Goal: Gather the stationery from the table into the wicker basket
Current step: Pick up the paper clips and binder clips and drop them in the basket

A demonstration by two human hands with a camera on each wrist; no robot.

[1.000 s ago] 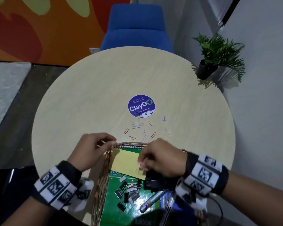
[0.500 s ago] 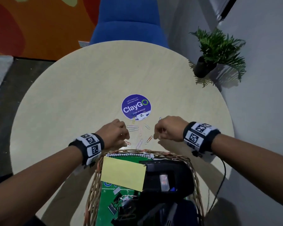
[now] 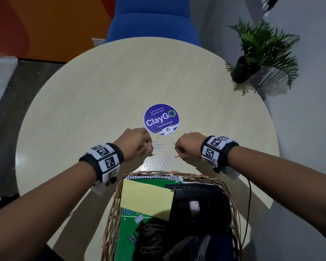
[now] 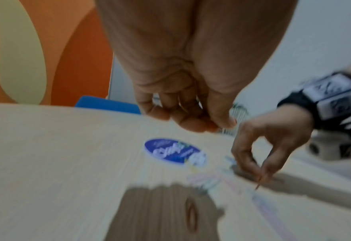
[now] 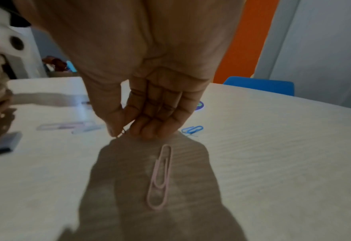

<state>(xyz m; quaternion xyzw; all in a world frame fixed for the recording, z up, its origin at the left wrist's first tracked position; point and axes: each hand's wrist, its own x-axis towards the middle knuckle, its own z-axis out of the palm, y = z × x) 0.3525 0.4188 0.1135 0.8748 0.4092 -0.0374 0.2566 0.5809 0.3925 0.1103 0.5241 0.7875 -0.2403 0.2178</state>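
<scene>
Paper clips (image 3: pixel 159 145), thin coloured wire loops, lie scattered on the round pale wooden table (image 3: pixel 83 110) just beyond the wicker basket (image 3: pixel 111 219). Left hand (image 3: pixel 135 143) and right hand (image 3: pixel 187 146), fingers curled, each pinch an orange clip above them.

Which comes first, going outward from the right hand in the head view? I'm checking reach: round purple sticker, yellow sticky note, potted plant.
From the right hand:
1. Round purple sticker, just beyond it toward the left, on the table.
2. Yellow sticky note, nearer the person, in the wicker basket.
3. Potted plant, far right, past the table edge.
</scene>
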